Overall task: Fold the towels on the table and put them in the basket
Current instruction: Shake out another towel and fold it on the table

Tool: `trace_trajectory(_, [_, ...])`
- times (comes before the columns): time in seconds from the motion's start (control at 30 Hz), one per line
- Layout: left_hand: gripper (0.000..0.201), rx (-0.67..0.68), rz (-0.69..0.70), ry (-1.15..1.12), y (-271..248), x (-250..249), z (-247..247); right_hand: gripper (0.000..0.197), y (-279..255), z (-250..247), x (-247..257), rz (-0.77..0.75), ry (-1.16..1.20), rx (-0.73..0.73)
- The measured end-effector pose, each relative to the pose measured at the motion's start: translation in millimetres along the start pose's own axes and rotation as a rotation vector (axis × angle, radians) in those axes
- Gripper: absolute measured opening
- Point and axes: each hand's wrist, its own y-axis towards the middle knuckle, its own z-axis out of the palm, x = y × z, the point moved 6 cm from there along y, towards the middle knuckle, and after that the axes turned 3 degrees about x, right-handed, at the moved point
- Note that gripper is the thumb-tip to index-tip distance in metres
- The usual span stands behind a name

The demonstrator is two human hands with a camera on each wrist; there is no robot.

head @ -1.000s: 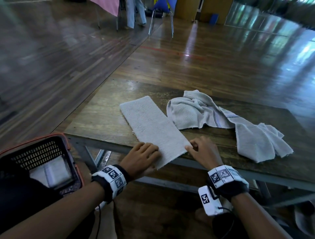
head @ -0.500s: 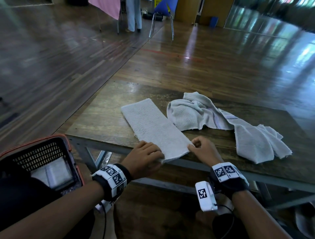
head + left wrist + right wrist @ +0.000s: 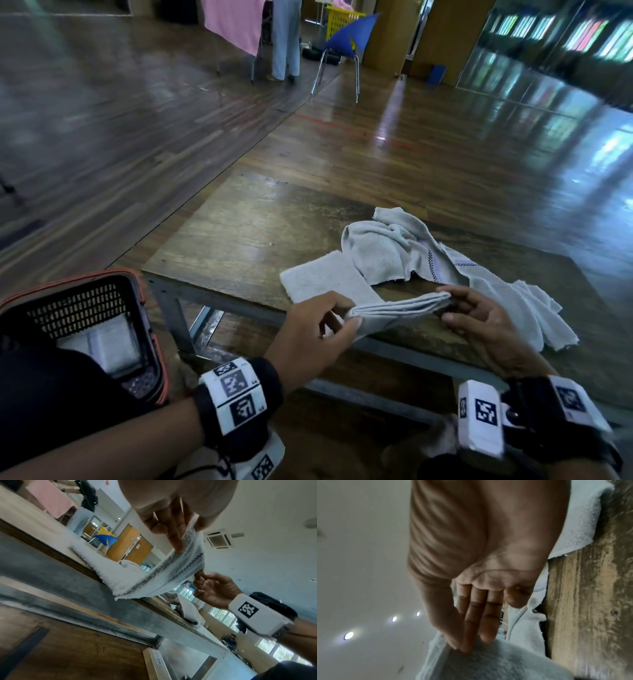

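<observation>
Pinching towel [image 3: 394, 310], both hands, no legible writing

Both forearms bare. Left hand [image 3: 310, 337]: just behind it, a black wrist strap [image 3: 239, 401] wrapped by a white band printed with black square fiducial codes, a white camera block with another code hanging beneath it, and a thin black cable trailing from the strap. Right hand [image 3: 486, 329]: a matching black strap [image 3: 548, 414] behind it with white coded panels, a white box-shaped camera housing [image 3: 479, 418] on its inner side bearing one large black code, edges rounded.
</observation>
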Motion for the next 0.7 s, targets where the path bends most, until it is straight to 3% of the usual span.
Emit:
trace_trajectory(0.23, [0.003,-0.141,-0.226,-0.098,-2.5,36.2,-30.9,0.027,45.1,35.5,12.9,-0.081,-0.167,-0.072])
trace_trajectory(0.4, [0.006,-0.149,-0.299,-0.111,6.3,62.1,-47.1,0.018,93.0,52.1,1.3,0.021,-0.114,-0.010])
trace_trajectory(0.57, [0.007,-0.316,-0.433,-0.059,24.3,105.9,-61.6,0.011,133.7,64.7,-18.2,0.059,-0.135,-0.120])
trace_trajectory(0.7, [0.014,-0.298,-0.566,-0.034,30.8,141.8,-58.6,0.009,161.7,74.5,-27.3,0.057,-0.349,-0.185])
